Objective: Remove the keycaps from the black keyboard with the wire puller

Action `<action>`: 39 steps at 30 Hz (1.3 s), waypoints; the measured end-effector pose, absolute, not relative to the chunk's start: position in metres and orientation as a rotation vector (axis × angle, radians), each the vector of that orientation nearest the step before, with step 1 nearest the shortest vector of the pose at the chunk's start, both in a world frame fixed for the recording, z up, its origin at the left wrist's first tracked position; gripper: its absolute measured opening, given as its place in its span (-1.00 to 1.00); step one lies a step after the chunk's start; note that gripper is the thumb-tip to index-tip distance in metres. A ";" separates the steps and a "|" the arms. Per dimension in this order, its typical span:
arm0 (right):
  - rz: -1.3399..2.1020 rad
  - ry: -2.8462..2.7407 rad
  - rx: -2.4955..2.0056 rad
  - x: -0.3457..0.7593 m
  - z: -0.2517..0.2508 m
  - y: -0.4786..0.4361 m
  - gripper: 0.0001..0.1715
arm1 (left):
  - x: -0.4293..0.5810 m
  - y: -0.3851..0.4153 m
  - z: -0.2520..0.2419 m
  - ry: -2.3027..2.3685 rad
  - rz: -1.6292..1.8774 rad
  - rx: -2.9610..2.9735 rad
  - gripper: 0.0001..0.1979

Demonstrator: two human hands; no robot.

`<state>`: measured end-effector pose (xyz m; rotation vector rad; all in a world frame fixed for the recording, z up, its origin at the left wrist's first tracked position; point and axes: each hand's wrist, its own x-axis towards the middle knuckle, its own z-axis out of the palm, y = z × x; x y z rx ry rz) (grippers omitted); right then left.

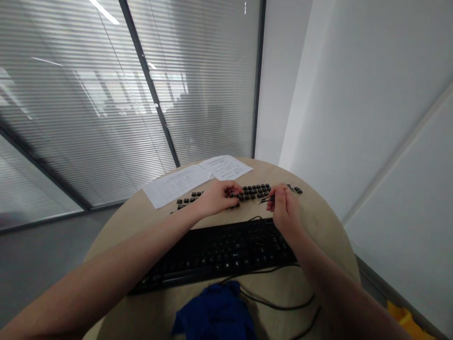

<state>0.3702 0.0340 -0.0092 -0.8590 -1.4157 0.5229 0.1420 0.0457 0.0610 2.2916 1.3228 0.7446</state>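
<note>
Loose black keycaps point(252, 191) lie in rows across the round table, beyond a black keyboard point(226, 250). Over these rows is my left hand point(221, 196), its thumb and fingers curved and apart, with the fingertips among the keycaps. My right hand point(286, 208) is closed at the right end of the rows, above the keyboard's far right corner. From its fingers a thin, dark, pronged tool, which looks like a keycap puller point(264, 200), points left. Most of its body is hidden by the fingers. My left forearm covers part of the keyboard's left side.
Printed paper sheets point(180, 183) lie at the table's far left edge. A blue cloth point(215, 314) sits near me, with a black cable point(272, 308) beside it. Glass with blinds stands beyond the table point(331, 226), and a white wall rises on the right. Something yellow point(406, 321) shows at lower right.
</note>
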 end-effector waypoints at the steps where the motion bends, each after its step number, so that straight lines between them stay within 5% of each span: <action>1: 0.513 -1.392 -0.881 0.372 -0.011 0.039 -0.46 | 0.143 0.056 0.056 1.369 0.697 2.330 -0.69; 16: 0.447 -1.412 -0.937 0.378 -0.016 0.051 -0.54 | 0.174 0.087 0.005 1.585 0.177 2.771 -0.83; 39: 0.424 -1.431 -0.958 0.379 -0.016 0.053 -0.57 | 0.173 0.092 0.012 1.635 0.249 2.749 -0.83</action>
